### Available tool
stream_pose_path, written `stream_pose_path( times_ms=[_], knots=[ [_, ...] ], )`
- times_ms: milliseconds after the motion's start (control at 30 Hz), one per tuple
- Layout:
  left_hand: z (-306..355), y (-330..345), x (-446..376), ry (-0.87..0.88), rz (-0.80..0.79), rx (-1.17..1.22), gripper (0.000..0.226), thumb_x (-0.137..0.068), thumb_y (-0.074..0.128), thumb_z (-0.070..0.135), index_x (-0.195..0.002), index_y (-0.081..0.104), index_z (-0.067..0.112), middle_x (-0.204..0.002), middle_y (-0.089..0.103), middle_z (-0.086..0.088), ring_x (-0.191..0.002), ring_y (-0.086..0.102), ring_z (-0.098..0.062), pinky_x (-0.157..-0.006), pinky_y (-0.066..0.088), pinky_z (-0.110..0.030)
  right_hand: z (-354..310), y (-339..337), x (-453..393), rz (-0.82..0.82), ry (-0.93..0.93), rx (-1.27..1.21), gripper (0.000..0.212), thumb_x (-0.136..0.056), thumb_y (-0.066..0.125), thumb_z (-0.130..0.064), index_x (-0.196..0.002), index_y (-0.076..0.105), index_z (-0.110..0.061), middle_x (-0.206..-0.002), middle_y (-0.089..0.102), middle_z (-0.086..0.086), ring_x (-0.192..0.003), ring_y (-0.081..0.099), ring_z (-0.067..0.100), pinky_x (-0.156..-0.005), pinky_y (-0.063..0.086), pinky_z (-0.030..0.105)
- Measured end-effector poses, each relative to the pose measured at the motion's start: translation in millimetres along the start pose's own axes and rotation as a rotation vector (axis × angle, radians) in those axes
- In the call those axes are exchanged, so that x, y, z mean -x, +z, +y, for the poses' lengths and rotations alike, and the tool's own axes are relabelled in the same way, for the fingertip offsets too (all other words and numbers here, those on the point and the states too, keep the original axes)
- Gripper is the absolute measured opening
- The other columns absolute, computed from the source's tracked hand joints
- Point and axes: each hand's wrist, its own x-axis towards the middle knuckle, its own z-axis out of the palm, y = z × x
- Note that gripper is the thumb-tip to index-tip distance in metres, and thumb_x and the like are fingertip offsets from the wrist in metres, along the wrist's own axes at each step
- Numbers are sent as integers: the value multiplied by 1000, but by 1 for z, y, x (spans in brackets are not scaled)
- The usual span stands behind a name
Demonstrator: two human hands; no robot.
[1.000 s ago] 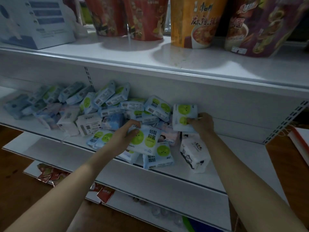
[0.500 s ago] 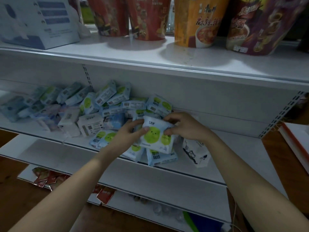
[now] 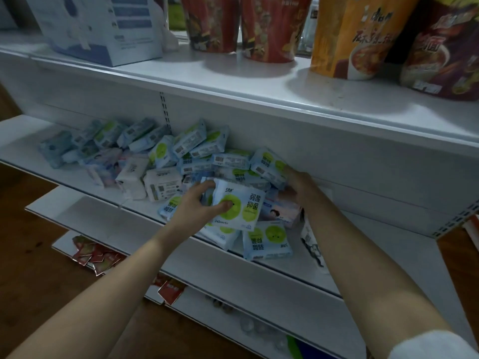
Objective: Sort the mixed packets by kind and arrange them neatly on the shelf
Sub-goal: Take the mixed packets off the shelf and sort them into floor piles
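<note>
Left hand | fingers clamped on green-dot packet, held upright over shelf front edge | right hand nearer rear pile, fingers curled among packets, grip indeterminate.

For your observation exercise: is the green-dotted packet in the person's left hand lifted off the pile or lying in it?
Lifted. The left hand grips the packet, face up, above the other packets on the shelf.

Blue-green packet tilted above jumbled packets
</note>
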Motion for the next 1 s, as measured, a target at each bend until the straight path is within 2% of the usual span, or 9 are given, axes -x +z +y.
stream_pose_path(
  times_ms=[67,200,333,467,567,667,733,833,1000],
  knots=[
    [-2,0,-2,-3,-1,7,83,-59,76,70,-129,54,31,-131,51,10,-116,58,-17,-95,52,-42,5,4,-22,-30,46,-50,62,-84,72,-44,-128,57,-3,-120,64,21,-99,67,35,-64,60,42],
    [-4,5,-5,-7,14,27,61,-65,81,61,-116,58,35,-124,55,13,-110,61,-16,-92,54,-40,-5,19,-1,-18,106,-24,53,-95,60,-41,-130,52,-2,-127,56,7,-109,61,31,-77,52,38],
    [-2,6,-8,-23,30,38,88,-53,78,75,-126,56,32,-130,55,10,-113,61,-17,-94,53,-42,-5,17,-7,-55,114,-22,52,-95,61,-37,-132,51,-1,-127,58,18,-90,62,29,-74,51,40],
    [5,6,-9,-25,42,30,91,-50,77,76,-127,56,33,-131,55,8,-114,61,-18,-94,53,-42,-8,15,-9,-90,149,-17,44,-96,62,-28,-129,53,0,-127,59,18,-90,63,30,-58,57,37],
    [11,2,-4,14,64,51,63,-55,78,70,-110,61,46,-122,57,8,-105,64,-17,-89,56,-43,-2,7,-9,-100,127,-87,42,-96,62,-26,-127,54,1,-122,61,20,-87,62,29,-65,57,39],
    [14,-9,2,33,119,82,40,-62,81,58,-97,65,47,-116,60,4,-99,67,-16,-85,58,-41,3,-10,0,-135,-5,-226,25,-95,63,-15,-114,57,0,-106,65,20,-79,65,27,-54,58,34],
    [10,-21,8,34,168,78,32,-69,82,49,-97,66,44,-115,61,2,-96,67,-14,-85,58,-38,2,-19,7,-141,-174,-197,19,-92,66,-14,-106,55,-6,-113,65,18,-90,68,30,-70,60,38],
    [2,-45,17,16,234,28,36,-64,77,60,-95,66,46,-113,63,-2,-98,66,-21,-87,56,-48,-14,-11,30,-328,-319,-193,21,-92,65,-13,-109,55,-18,-111,68,7,-101,68,26,-89,55,46],
    [-18,-91,32,-36,328,41,39,-61,80,57,-95,65,44,-112,64,-10,-95,67,-27,-83,57,-50,-46,67,80,-853,-476,33,32,-93,55,1,-113,60,-23,-102,73,-5,-96,69,15,-77,57,32]
  ],
)
